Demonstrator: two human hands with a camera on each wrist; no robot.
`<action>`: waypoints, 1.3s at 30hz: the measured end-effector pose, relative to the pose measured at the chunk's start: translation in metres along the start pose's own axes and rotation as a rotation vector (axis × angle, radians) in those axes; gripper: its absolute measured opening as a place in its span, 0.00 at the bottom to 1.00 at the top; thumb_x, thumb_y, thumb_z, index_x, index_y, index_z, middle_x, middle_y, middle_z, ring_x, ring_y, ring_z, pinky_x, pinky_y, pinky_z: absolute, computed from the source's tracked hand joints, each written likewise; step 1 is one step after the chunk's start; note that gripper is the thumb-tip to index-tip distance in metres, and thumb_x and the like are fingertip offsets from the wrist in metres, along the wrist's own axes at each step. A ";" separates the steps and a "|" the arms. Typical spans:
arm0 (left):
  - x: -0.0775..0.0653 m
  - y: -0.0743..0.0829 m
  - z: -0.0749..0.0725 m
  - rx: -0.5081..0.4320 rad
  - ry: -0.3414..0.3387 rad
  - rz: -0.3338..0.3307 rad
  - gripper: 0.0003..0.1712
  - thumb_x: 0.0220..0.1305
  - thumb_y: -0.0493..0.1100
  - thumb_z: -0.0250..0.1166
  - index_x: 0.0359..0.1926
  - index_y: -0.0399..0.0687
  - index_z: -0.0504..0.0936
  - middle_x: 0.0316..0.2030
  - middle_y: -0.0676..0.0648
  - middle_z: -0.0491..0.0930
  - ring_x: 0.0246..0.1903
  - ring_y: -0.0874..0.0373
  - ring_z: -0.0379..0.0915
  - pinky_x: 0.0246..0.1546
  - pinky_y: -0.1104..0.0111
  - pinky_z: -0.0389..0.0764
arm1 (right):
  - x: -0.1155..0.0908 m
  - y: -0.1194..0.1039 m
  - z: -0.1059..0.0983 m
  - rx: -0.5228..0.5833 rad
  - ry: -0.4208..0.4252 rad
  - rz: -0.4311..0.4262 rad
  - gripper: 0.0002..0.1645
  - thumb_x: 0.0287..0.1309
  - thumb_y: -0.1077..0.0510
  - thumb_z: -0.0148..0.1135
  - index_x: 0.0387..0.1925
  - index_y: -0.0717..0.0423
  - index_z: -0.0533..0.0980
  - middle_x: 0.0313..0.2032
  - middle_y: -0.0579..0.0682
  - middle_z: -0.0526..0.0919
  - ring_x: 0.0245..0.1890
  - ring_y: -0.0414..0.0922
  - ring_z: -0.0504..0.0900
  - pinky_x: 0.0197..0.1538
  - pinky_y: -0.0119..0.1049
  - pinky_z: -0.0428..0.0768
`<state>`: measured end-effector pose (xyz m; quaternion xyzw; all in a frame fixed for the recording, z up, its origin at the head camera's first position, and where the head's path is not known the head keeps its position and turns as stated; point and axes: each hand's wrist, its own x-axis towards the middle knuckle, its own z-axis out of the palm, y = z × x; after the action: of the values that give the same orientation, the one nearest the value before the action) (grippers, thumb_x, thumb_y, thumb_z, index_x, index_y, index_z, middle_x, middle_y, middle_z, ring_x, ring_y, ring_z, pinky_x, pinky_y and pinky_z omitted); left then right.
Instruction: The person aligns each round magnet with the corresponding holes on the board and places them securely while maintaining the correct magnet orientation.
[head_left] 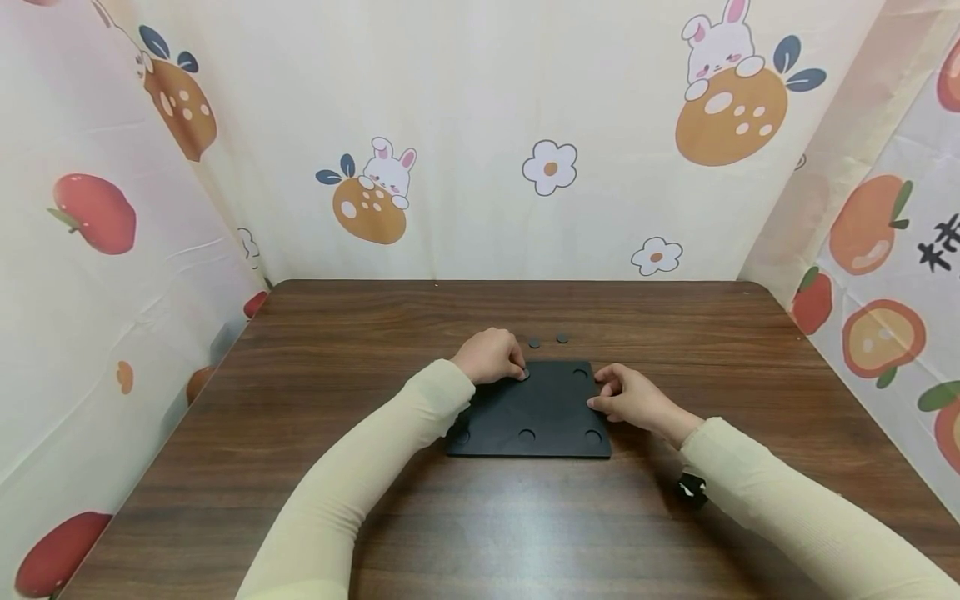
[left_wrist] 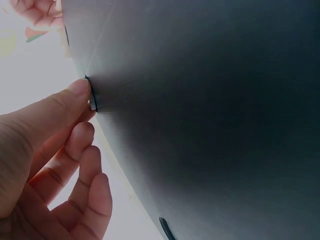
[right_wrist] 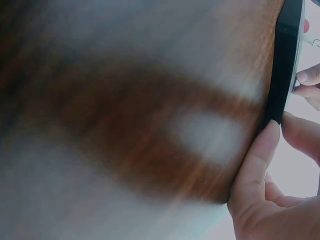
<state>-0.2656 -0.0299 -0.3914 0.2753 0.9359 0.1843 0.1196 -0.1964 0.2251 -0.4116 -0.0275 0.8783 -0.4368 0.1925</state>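
Note:
A flat black board [head_left: 536,408] with round recesses lies on the table. My left hand [head_left: 491,357] reaches over its far left part and hides that corner. Between thumb and fingertip it pinches a small dark disc [left_wrist: 92,95] at the far middle recess; the other fingers curl loosely below. At the board's right side, my right hand [head_left: 630,398] holds the edge with thumb [right_wrist: 265,145] and index finger, the thumb against the side of the board. Two more dark discs, one left [head_left: 534,342] and one right [head_left: 562,338], lie just beyond the far edge.
The brown wood-grain table [head_left: 337,333] extends around the board. Behind it hangs a pale curtain [head_left: 480,208] printed with rabbits, fruit and flowers, with similar cloth along both sides. A small black device [head_left: 692,489] sits under the right wrist.

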 end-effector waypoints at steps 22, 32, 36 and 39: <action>-0.007 -0.005 -0.004 -0.061 -0.071 0.003 0.18 0.63 0.50 0.68 0.52 0.49 0.85 0.48 0.49 0.84 0.46 0.57 0.79 0.50 0.63 0.79 | 0.000 0.002 0.000 0.006 -0.003 0.001 0.33 0.63 0.58 0.65 0.63 0.67 0.63 0.37 0.54 0.75 0.35 0.44 0.79 0.44 0.40 0.84; -0.021 -0.021 -0.008 -0.203 0.000 0.025 0.22 0.65 0.49 0.67 0.57 0.47 0.81 0.51 0.49 0.83 0.50 0.56 0.78 0.52 0.61 0.79 | 0.000 -0.001 0.000 0.003 -0.006 0.007 0.33 0.63 0.58 0.64 0.63 0.66 0.63 0.37 0.54 0.75 0.36 0.44 0.79 0.43 0.40 0.84; -0.032 -0.025 -0.009 -0.250 0.048 0.007 0.22 0.66 0.49 0.66 0.58 0.45 0.81 0.50 0.48 0.83 0.49 0.55 0.79 0.50 0.61 0.80 | 0.000 0.000 0.000 0.007 -0.005 0.009 0.33 0.63 0.58 0.64 0.63 0.67 0.63 0.38 0.54 0.75 0.36 0.45 0.79 0.44 0.40 0.83; -0.042 -0.029 -0.010 -0.266 0.094 -0.012 0.24 0.65 0.49 0.66 0.59 0.45 0.80 0.51 0.47 0.80 0.50 0.53 0.78 0.50 0.59 0.79 | -0.001 -0.001 0.000 0.008 -0.005 0.011 0.33 0.64 0.57 0.64 0.64 0.66 0.63 0.38 0.54 0.75 0.36 0.44 0.79 0.44 0.40 0.83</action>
<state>-0.2484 -0.0785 -0.3891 0.2426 0.9094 0.3187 0.1121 -0.1958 0.2247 -0.4112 -0.0229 0.8761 -0.4393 0.1974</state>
